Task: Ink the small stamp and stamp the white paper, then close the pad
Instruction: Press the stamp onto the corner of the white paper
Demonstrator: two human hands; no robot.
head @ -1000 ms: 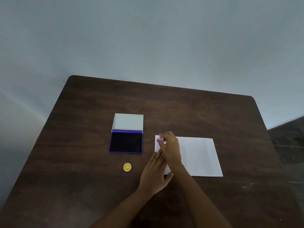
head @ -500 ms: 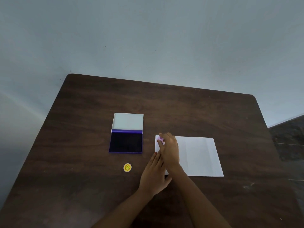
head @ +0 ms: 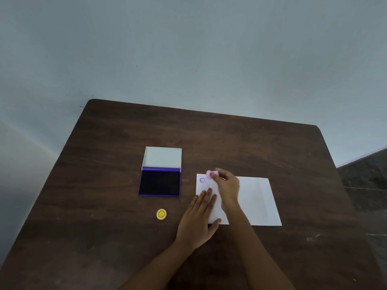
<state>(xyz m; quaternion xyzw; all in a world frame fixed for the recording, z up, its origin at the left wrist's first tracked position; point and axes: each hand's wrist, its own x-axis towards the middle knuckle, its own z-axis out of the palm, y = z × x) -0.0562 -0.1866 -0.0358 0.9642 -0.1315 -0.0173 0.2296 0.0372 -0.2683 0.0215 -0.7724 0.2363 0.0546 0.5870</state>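
A white paper (head: 255,199) lies on the dark wooden table (head: 230,143), right of centre. A small purple stamped mark (head: 202,180) shows near its far left corner. My right hand (head: 227,187) pinches a small pink stamp (head: 210,174) just above that corner, lifted off the sheet. My left hand (head: 199,218) lies flat with fingers spread on the paper's left edge, holding it down. The ink pad (head: 160,183) sits to the left, its white lid (head: 162,156) standing open behind the dark purple pad.
A small yellow round cap with a smiley face (head: 161,214) lies on the table in front of the ink pad. A pale wall rises behind the table; dark floor shows at the right edge.
My right hand has lifted the stamp up and slightly right off the paper, uncovering a purple mark where it pressed. My left hand stays on the sheet.
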